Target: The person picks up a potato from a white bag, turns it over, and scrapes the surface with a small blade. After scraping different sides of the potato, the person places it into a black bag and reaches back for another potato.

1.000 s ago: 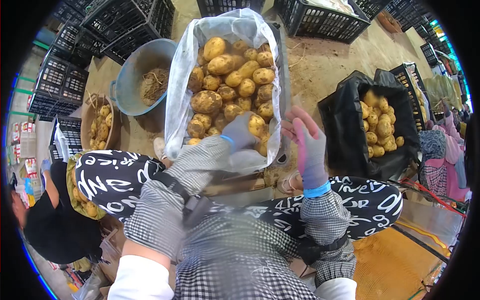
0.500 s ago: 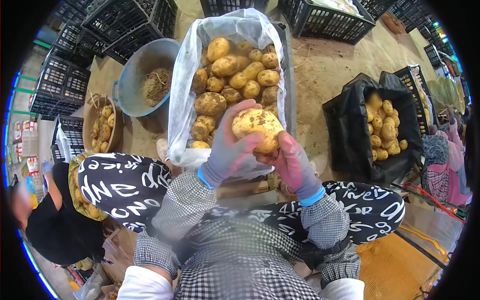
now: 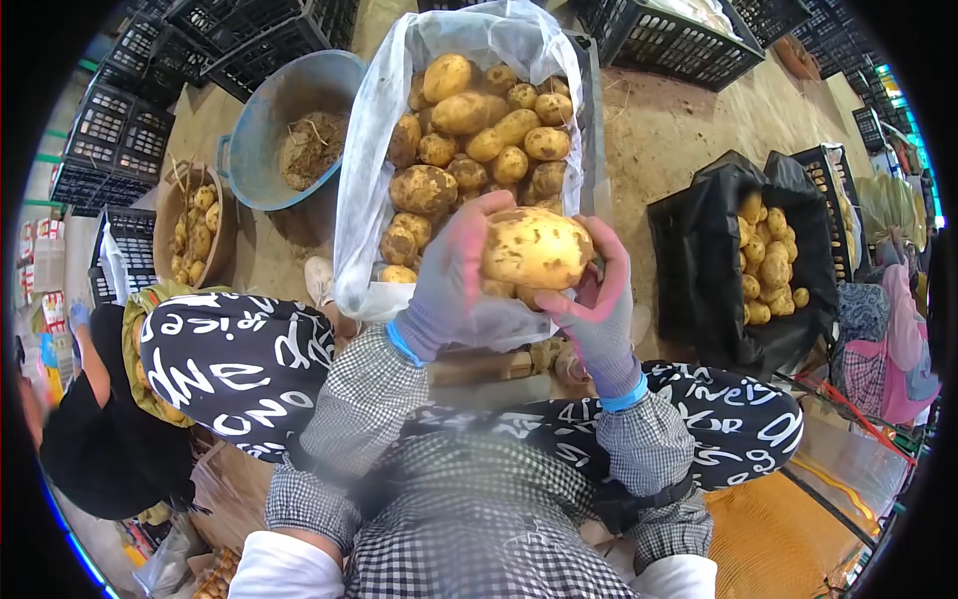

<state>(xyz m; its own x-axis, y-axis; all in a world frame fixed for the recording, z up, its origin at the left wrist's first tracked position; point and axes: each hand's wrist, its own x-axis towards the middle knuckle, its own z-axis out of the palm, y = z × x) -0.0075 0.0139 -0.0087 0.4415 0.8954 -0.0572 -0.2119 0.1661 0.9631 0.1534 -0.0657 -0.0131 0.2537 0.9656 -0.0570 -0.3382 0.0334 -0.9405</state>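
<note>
A large yellow potato (image 3: 537,250) with brown soil patches is held between my two gloved hands, above the near end of a crate lined with white cloth (image 3: 356,215). My left hand (image 3: 449,275) is closed against its left end, the fingers partly behind it. From the right, my right hand (image 3: 602,314) grips the other end, thumb underneath and fingers curled round the side. Both gloves are grey with pink fingers. Inside the lined crate, several soil-marked potatoes (image 3: 423,190) are heaped just beyond my hands.
To the right stands a black-lined crate (image 3: 689,250) with cleaner potatoes (image 3: 773,262). On the left are a blue tub (image 3: 261,165) holding soil and a brown basket (image 3: 228,235) of potatoes. Black crates (image 3: 689,50) stand at the back. A person in black (image 3: 110,429) is at left.
The potato has turned to lie more sideways and moved slightly right. My right fingers have shifted around its right end. The whole view has tilted a little.
</note>
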